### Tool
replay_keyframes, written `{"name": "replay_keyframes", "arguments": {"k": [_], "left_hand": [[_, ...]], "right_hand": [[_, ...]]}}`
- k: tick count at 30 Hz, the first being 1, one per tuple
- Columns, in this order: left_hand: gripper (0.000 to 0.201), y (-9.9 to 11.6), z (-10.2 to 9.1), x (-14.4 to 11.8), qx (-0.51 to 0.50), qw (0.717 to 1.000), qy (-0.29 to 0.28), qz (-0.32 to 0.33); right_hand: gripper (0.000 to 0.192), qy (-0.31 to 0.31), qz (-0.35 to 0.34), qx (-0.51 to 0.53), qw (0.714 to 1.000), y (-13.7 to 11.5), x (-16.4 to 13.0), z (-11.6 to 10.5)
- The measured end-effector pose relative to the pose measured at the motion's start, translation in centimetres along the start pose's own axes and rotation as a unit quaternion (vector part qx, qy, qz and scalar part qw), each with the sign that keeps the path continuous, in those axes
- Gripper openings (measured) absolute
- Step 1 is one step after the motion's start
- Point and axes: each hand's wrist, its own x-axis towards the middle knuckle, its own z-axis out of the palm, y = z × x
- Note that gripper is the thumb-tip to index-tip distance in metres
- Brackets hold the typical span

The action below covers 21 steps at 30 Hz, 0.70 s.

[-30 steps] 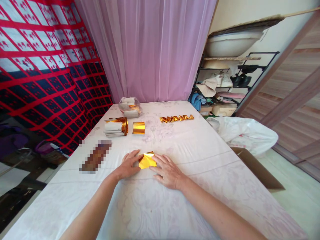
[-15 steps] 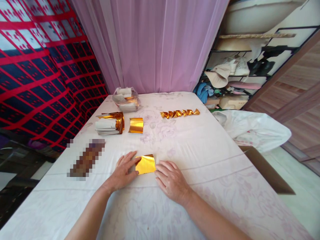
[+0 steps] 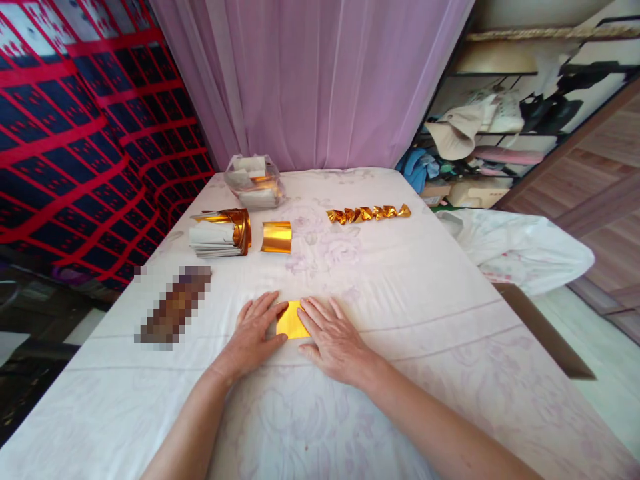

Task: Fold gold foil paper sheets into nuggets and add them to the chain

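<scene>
A small sheet of gold foil paper (image 3: 292, 323) lies flat on the table, partly covered by my fingers. My left hand (image 3: 257, 328) rests open on its left edge, fingers spread. Lying across its right side is my right hand (image 3: 334, 339), also open with the fingers stretched out. Farther off, a single curled gold sheet (image 3: 277, 237) sits beside a stack of gold and white paper sheets (image 3: 216, 237). A row of folded gold pieces (image 3: 369, 213) runs across the far right part of the table.
A clear plastic bag (image 3: 254, 181) with more paper stands at the table's far left. A pixelated item (image 3: 175, 307) lies on the left. The floral tablecloth (image 3: 430, 400) covers the table. Beyond its right edge are a white plastic bag (image 3: 530, 250) and a cluttered shelf (image 3: 480, 150).
My right hand has moved up and left onto the foil sheet, flattening over its right side. My left hand stays at the left edge. The view has shifted slightly.
</scene>
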Motion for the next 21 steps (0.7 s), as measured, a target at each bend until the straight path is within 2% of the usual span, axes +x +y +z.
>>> {"name": "replay_keyframes", "arguments": {"k": [4,8,13,16,21], "left_hand": [[0.057,-0.5,0.2,-0.1,-0.011,1.0,0.003,0.014],[0.06,-1.0,0.3,-0.4,-0.016,0.999,0.004,0.036],[0.061,-0.4,0.5,-0.6,-0.005,0.998,0.049,0.037],[0.05,0.1,0.4,-0.7,-0.009,0.997,0.073,0.033],[0.017,0.4,0.4,-0.9,-0.014,0.995,0.086,0.05]], "right_hand": [[0.059,-0.004,0.04,-0.009,0.999,0.7,-0.7,-0.3],[0.056,0.029,0.04,-0.019,0.999,0.7,-1.1,-0.1],[0.055,0.062,0.034,-0.017,0.997,0.5,-1.0,-0.1],[0.056,0.067,0.034,-0.011,0.997,0.6,-1.1,-0.2],[0.052,0.088,0.025,-0.008,0.996,0.7,-1.1,-0.1]]}}
